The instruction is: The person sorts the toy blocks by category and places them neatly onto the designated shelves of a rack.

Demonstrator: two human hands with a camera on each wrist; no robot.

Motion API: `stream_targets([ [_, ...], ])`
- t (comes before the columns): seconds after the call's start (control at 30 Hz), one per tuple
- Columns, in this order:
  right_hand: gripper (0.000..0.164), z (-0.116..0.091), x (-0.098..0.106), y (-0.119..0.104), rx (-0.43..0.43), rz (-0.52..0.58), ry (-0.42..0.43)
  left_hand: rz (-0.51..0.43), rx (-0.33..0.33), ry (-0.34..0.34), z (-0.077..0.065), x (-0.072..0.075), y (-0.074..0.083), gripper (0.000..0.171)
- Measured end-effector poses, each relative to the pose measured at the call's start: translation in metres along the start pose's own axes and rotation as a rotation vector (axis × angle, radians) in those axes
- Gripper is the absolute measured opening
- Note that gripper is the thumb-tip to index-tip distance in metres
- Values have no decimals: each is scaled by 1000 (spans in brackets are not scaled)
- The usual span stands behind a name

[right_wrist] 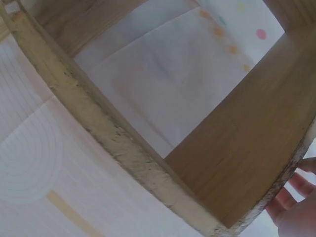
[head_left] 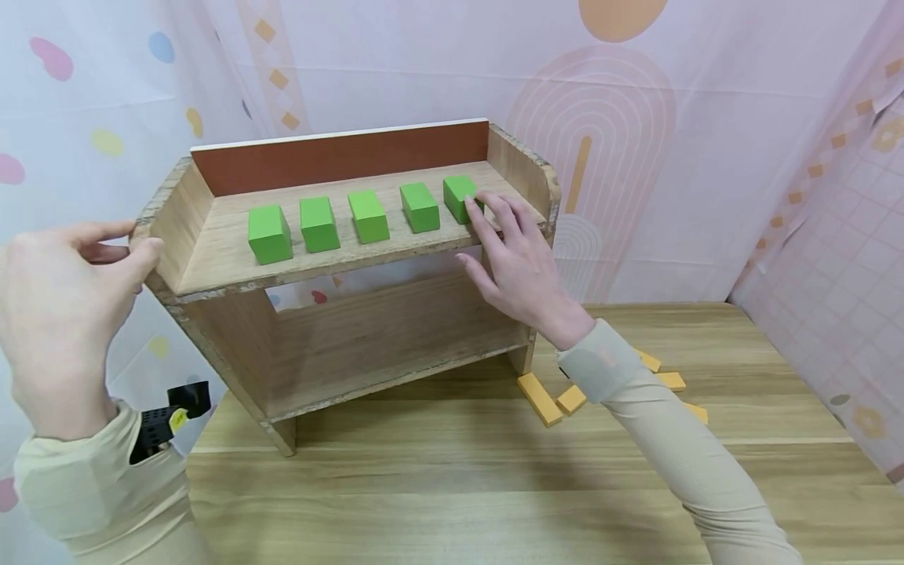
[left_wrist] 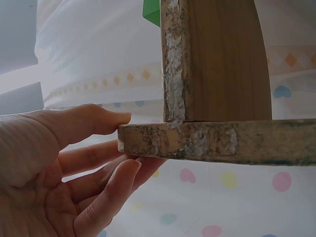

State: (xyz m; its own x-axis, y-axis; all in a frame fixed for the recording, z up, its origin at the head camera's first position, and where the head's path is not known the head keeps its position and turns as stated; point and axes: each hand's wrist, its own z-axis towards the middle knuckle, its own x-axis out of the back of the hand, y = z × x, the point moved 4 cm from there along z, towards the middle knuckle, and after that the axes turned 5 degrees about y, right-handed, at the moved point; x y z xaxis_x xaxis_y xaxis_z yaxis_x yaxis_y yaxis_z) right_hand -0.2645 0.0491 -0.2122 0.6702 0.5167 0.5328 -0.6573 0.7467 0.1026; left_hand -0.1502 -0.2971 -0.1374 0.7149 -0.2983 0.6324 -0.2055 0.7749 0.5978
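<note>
A small wooden shelf (head_left: 395, 314) stands tilted in the head view, with several green blocks (head_left: 318, 224) in a row on its top board. My left hand (head_left: 67, 298) grips the front edge of its left side panel (left_wrist: 217, 140) between thumb and fingers. At the row's right end, the fingertips of my right hand (head_left: 519, 263) touch the last green block (head_left: 459, 192). The right thumb points away from that block, below the board's front edge. In the right wrist view, the right fingers (right_wrist: 286, 197) appear at the board's edge; the block itself is hidden there.
Several orange blocks (head_left: 540, 400) lie on the wooden table (head_left: 459, 502) to the right of the shelf, partly behind my right sleeve. A brown back strip (head_left: 339, 163) closes the top board. Patterned cloth (head_left: 424, 63) hangs behind and at both sides.
</note>
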Motion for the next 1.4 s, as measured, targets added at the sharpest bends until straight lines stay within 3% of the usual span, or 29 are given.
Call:
stream_targets([
  [0.43,49,-32,7,12,49,209,144,16,-1,5,-1,-1,2,47],
  [0.7,43,-62,9,17,59,263,167,22,-3,-7,0,-2,-1,46],
  [0.87,38,-87,2,25,-31,338,91,23,3,-6,0,-2,-2,46],
  [1.1,35,-137,-15,45,-343,527,-93,25,5,4,1,-3,0,47],
  [1.23,32,-162,-23,56,-436,583,-188,25,13,-3,1,-3,0,47],
  [1.4,34,-187,-34,60,-559,697,-385,36,32,-7,2,-4,-5,49],
])
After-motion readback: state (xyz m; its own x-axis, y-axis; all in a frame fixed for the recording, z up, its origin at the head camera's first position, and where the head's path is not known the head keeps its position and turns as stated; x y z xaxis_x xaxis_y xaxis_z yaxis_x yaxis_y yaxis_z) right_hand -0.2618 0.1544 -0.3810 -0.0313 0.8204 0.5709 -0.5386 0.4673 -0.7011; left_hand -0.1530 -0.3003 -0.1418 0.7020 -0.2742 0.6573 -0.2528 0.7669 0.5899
